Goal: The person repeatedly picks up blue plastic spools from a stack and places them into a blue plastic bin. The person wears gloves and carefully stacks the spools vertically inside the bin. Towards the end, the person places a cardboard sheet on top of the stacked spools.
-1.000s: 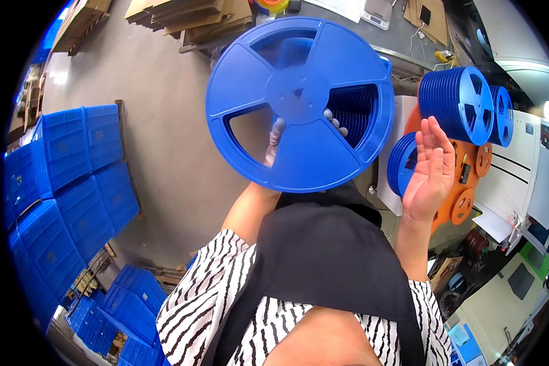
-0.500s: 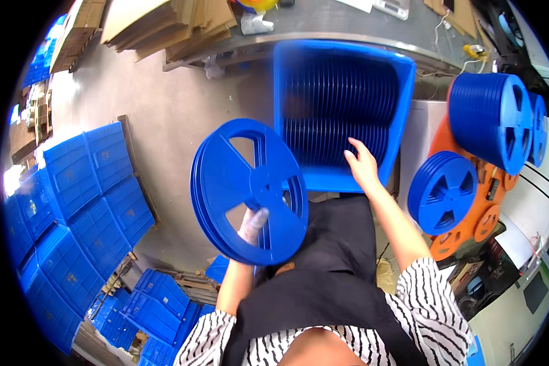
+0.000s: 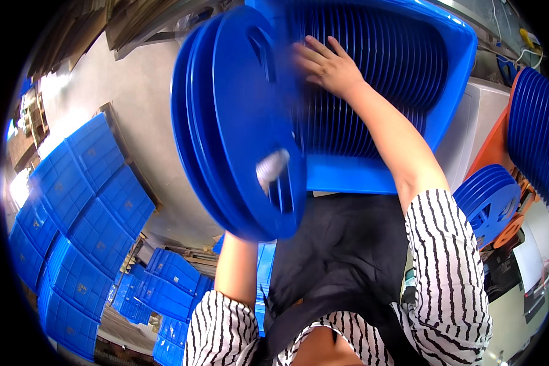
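My left hand (image 3: pixel 272 169), its visible fingertips in a whitish covering, grips a few large blue plastic reels (image 3: pixel 238 128). A finger shows through an opening in the nearest reel's face; the rest of the hand is behind the reels. They are held upright and tilted at the left side of a blue bin (image 3: pixel 354 177). Inside the bin, many blue reels (image 3: pixel 402 61) stand on edge in packed rows. My bare right hand (image 3: pixel 334 68) is open, fingers spread, over the bin's left part beside the held reels. Whether its fingertips touch a reel is blurred.
More blue reels (image 3: pixel 540 128) stand stacked at the right, near orange reels (image 3: pixel 507 232) and a lower blue stack (image 3: pixel 488 204). Blue crates (image 3: pixel 91 201) are piled at the left. Cardboard sheets (image 3: pixel 73 36) lie at the far left, and a grey table edge (image 3: pixel 470 12) runs behind the bin.
The held reels have moved forward and turned more edge-on beside the bin. My right hand has moved left and forward over the bin's reels. The view has shifted closer to the bin.
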A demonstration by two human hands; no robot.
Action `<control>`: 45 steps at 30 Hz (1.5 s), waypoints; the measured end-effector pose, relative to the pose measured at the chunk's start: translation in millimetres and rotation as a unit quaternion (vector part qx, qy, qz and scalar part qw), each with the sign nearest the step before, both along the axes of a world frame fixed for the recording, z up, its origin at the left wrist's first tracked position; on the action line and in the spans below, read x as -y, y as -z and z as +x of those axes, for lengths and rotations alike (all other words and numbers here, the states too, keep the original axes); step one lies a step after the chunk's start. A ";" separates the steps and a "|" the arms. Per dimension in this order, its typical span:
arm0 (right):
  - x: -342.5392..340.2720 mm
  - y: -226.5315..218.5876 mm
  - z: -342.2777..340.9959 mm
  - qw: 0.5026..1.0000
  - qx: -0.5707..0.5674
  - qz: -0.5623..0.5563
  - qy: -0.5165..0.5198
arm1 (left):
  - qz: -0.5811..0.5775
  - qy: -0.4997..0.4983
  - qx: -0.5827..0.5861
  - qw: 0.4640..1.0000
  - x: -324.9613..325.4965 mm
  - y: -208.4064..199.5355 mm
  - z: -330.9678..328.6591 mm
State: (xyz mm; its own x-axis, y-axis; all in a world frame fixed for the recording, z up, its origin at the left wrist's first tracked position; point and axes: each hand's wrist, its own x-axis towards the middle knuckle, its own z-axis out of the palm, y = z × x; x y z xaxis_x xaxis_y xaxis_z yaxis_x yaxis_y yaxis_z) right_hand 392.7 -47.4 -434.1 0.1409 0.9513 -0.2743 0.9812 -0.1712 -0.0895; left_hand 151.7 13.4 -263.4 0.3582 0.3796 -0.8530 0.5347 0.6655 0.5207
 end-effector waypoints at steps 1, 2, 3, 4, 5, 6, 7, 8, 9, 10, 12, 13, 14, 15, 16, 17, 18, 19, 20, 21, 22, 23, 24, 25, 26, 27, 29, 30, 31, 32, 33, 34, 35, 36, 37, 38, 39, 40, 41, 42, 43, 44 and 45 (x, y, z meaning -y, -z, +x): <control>9.9 9.0 5.5 1.000 -0.013 0.019 -0.001 | 0.014 -0.009 0.021 1.000 -7.6 9.5 10.3; 11.4 9.4 8.7 1.000 -0.017 0.018 -0.001 | 0.027 -0.014 0.041 0.999 -14.6 15.9 20.0; 11.6 6.4 10.1 1.000 -0.022 0.018 0.000 | 0.037 -0.018 0.057 0.998 -19.5 21.6 29.1; 12.3 4.3 10.9 1.000 -0.025 0.017 0.001 | 0.044 -0.018 0.076 0.996 -23.8 26.0 39.4; 9.8 3.9 6.1 0.999 -0.045 0.025 0.012 | 0.052 -0.022 0.083 0.995 -27.2 27.1 45.5; 8.9 3.2 4.0 0.998 -0.050 0.034 0.014 | 0.059 -0.025 0.088 0.994 -29.5 26.8 51.9; 7.9 1.9 2.5 0.997 -0.055 0.044 0.016 | 0.068 -0.026 0.090 0.993 -31.6 26.7 56.7; 9.5 3.0 3.3 0.997 -0.055 0.048 0.019 | 0.069 -0.027 0.095 0.993 -31.6 30.4 61.7; 9.5 4.0 3.0 0.997 -0.055 0.051 0.018 | 0.072 -0.028 0.099 0.992 -31.8 32.9 65.1; 8.2 4.6 1.5 0.997 -0.057 0.055 0.016 | 0.077 -0.031 0.101 0.991 -32.4 33.4 67.8; 11.4 8.7 5.5 0.997 -0.051 0.058 0.017 | 0.076 -0.034 0.116 0.990 -32.1 43.3 75.7; 12.3 10.2 5.8 0.997 -0.050 0.062 0.018 | 0.074 -0.036 0.122 0.989 -31.0 47.5 79.2; 13.1 12.3 5.6 0.996 -0.052 0.067 0.019 | 0.077 -0.039 0.129 0.988 -32.6 50.6 79.2; 13.5 14.8 6.2 0.995 -0.056 0.075 0.019 | 0.076 -0.045 0.137 0.987 -32.1 54.5 79.0; 13.7 17.7 7.5 0.995 -0.060 0.083 0.019 | 0.081 -0.053 0.148 0.984 -32.7 57.5 74.5; 13.5 19.6 8.4 0.993 -0.065 0.092 0.018 | 0.088 -0.057 0.159 0.982 -34.8 59.7 69.7; 14.1 21.0 9.0 0.993 -0.067 0.096 0.020 | 0.095 -0.062 0.167 0.980 -36.5 59.7 61.0; 15.4 22.4 10.0 0.992 -0.070 0.099 0.022 | 0.095 -0.068 0.174 0.978 -35.7 61.7 54.5; 15.3 23.6 9.5 0.992 -0.073 0.103 0.023 | 0.096 -0.068 0.164 0.979 -36.6 62.8 46.8; 15.6 23.8 9.7 0.992 -0.072 0.098 0.023 | 0.095 -0.068 0.154 0.981 -36.8 65.5 40.3; 16.6 24.3 10.1 0.992 -0.071 0.098 0.026 | 0.094 -0.067 0.146 0.983 -37.5 68.8 36.3; 12.5 22.7 5.3 0.991 -0.080 0.105 0.023 | 0.137 -0.070 0.120 0.981 -32.1 59.3 40.3; 12.8 23.6 3.6 0.991 -0.078 0.107 0.022 | 0.173 -0.071 0.102 0.977 -25.3 58.0 45.5; 12.9 25.2 1.9 0.991 -0.078 0.110 0.023 | 0.147 -0.064 0.093 0.983 -25.2 56.1 51.3; 13.6 25.1 2.3 0.991 -0.077 0.109 0.021 | 0.119 -0.055 0.084 0.988 -25.9 54.5 58.6; 14.2 23.7 2.7 0.991 -0.077 0.110 0.019 | 0.099 -0.051 0.080 0.991 -28.1 54.9 68.4; 14.7 22.8 3.2 0.991 -0.073 0.110 0.017 | 0.067 -0.044 0.068 0.994 -30.1 54.9 86.5; 14.6 22.8 3.0 0.991 -0.069 0.109 0.017 | 0.052 -0.043 0.061 0.996 -29.9 53.7 93.3; 14.3 22.8 2.8 0.992 -0.065 0.109 0.016 | 0.039 -0.040 0.052 0.997 -28.9 51.9 98.6; 14.5 22.5 3.9 0.992 -0.060 0.106 0.016 | 0.026 -0.039 0.044 0.998 -27.8 49.9 104.0; 14.1 21.9 5.3 0.993 -0.055 0.103 0.016 | 0.024 -0.039 0.036 0.998 -26.8 49.2 105.9; 13.8 21.2 5.6 0.994 -0.051 0.101 0.014 | 0.031 -0.042 0.029 0.998 -27.9 50.0 105.4; 13.4 20.6 4.2 0.994 -0.054 0.098 0.014 | 0.041 -0.049 0.021 0.998 -28.3 50.7 99.1; 13.8 19.7 4.5 0.994 -0.053 0.094 0.017 | 0.074 -0.053 0.020 0.996 -34.3 60.6 87.2; 14.0 18.6 4.5 0.994 -0.051 0.090 0.018 | 0.107 -0.058 0.018 0.992 -39.8 70.1 74.3; 14.0 18.6 5.4 0.996 -0.050 0.079 0.016 | 0.139 -0.063 0.017 0.988 -48.0 82.2 56.0; 11.3 14.8 4.6 0.996 -0.054 0.072 0.013 | 0.167 -0.078 0.025 0.983 -49.7 77.1 44.8; 9.6 10.0 3.4 0.996 -0.058 0.066 0.009 | 0.193 -0.092 0.034 0.976 -50.7 72.2 34.5; 8.7 4.7 5.5 0.997 -0.060 0.037 0.013 | 0.208 -0.112 0.062 0.970 -47.2 59.8 29.2; 6.7 -1.3 6.4 0.998 -0.062 0.011 0.013 | 0.224 -0.133 0.091 0.961 -40.8 47.4 23.1; 6.9 -6.5 8.6 0.998 -0.061 -0.015 0.016 | 0.233 -0.116 0.060 0.964 -31.8 45.2 14.7; 8.8 -13.0 9.8 0.994 -0.107 0.019 0.033 | 0.244 -0.097 0.028 0.964 -21.2 44.0 1.7; 16.6 -12.5 10.8 0.985 -0.148 0.072 0.058 | 0.214 -0.114 0.030 0.970 -16.2 49.1 -18.9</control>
State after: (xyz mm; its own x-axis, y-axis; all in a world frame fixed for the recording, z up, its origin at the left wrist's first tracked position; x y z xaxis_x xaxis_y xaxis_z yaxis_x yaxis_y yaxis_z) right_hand 403.5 -63.9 -421.6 0.1862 0.9654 -0.1825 0.8829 -0.2459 -0.3999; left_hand 132.8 29.6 -312.5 0.2679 0.7692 -0.5801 0.3585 0.4793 0.8011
